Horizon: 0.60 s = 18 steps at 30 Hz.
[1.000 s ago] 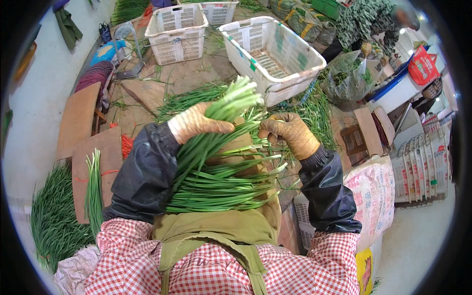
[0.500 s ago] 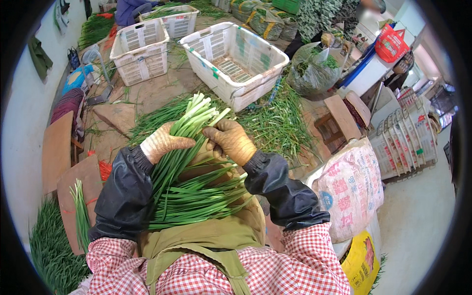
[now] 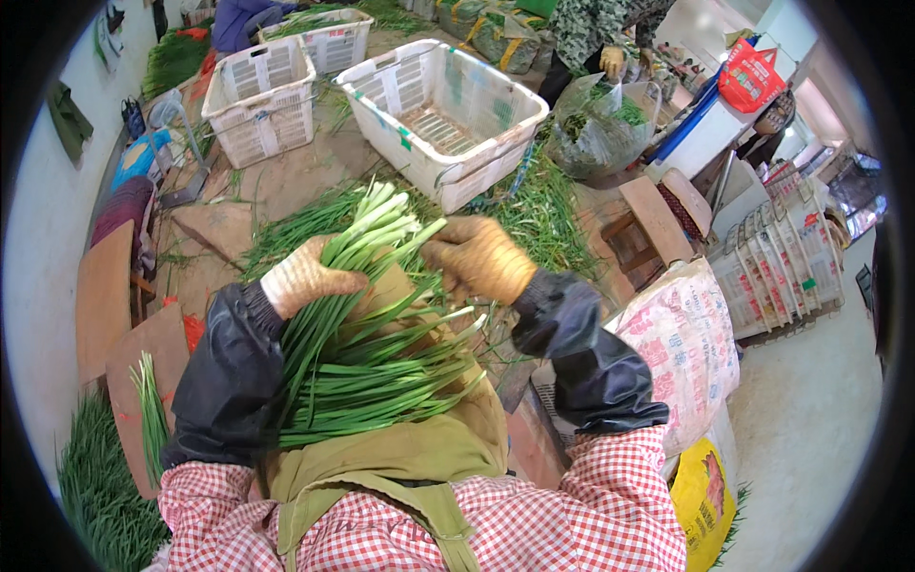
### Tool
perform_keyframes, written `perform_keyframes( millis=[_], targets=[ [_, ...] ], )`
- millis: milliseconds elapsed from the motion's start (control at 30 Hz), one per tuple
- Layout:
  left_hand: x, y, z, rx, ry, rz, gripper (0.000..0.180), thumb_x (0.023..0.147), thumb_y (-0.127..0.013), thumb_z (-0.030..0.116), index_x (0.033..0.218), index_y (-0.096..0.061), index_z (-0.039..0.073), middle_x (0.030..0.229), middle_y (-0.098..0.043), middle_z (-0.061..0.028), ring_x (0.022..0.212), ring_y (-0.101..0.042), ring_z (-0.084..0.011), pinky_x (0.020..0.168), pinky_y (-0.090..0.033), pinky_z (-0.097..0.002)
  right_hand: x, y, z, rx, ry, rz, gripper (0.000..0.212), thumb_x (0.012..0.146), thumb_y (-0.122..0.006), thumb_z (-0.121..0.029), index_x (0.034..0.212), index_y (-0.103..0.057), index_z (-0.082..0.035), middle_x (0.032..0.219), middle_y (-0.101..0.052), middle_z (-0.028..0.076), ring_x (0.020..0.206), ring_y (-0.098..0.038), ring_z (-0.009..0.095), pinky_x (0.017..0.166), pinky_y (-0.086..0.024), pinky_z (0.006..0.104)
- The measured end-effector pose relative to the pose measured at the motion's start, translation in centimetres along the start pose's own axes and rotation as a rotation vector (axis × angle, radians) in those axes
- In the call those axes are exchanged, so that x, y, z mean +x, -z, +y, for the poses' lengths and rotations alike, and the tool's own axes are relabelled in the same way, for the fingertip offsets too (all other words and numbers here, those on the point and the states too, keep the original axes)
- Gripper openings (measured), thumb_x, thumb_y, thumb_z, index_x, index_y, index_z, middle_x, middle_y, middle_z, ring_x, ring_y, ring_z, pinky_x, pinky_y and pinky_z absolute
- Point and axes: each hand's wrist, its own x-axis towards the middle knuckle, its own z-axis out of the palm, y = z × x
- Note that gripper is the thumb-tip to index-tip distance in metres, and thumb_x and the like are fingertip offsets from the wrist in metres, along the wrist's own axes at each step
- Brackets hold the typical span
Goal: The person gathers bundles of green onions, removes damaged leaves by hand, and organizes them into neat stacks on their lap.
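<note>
A thick bundle of long green chives [image 3: 357, 348] lies across my lap, pale stem ends pointing away from me. My left hand [image 3: 303, 276], in a worn tan glove, grips the bundle near its stem end from the left. My right hand [image 3: 479, 255], gloved the same, is curled against the stem ends on the right, touching them. Black sleeve covers reach up both forearms. An olive apron [image 3: 400, 453] lies under the leaf tips.
A white plastic crate [image 3: 446, 110] stands just ahead, two more crates [image 3: 259, 91] to the left. Loose chives [image 3: 543, 205] cover the ground. A printed sack [image 3: 681, 343] sits at my right, chive piles [image 3: 91, 486] at lower left. Another person [image 3: 610, 29] works at the far side.
The bundle has sunk lower into my lap and both hands have drawn slightly apart at its stem end. The view has tilted further forward, showing more crates.
</note>
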Motion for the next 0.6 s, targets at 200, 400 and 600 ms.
perform_keyframes(
  millis=[200,400,600],
  targets=[
    [0.9,0.6,-1.6,0.095,-0.062,0.009,0.039,0.073,-0.077,0.021,0.103,-0.063,0.002,0.084,-0.065,-0.0028,0.072,-0.056,-0.0101,0.067,-0.046,-0.0277,-0.5,3.5,0.6,-0.16,0.024,0.204,0.021,0.088,-0.059,-0.017,0.094,-0.063,0.002,0.068,-0.06,0.004,0.053,-0.056,0.011,0.043,-0.048,0.0263],
    [0.3,1.2,-0.7,-0.096,0.002,0.021,0.048,0.074,-0.075,0.018,0.115,-0.058,0.001,0.094,-0.065,-0.0056,0.084,-0.058,-0.0129,0.076,-0.046,-0.0276,0.8,14.1,3.0,-0.768,-0.254,0.773,0.046,0.089,-0.06,-0.028,0.125,-0.049,-0.003,0.079,-0.066,0.01,0.072,-0.064,0.015,0.06,-0.051,0.0294],
    [0.2,-0.2,0.0,0.062,-0.035,0.039,0.047,0.075,-0.072,0.016,0.117,-0.057,0.003,0.096,-0.065,-0.0033,0.087,-0.056,-0.011,0.081,-0.043,-0.0263,1.7,0.1,1.1,0.256,0.072,-0.089,0.032,0.093,-0.053,-0.027,0.111,-0.055,-0.001,0.07,-0.065,0.007,0.045,-0.054,0.009,0.039,-0.039,0.0188]
  ],
)
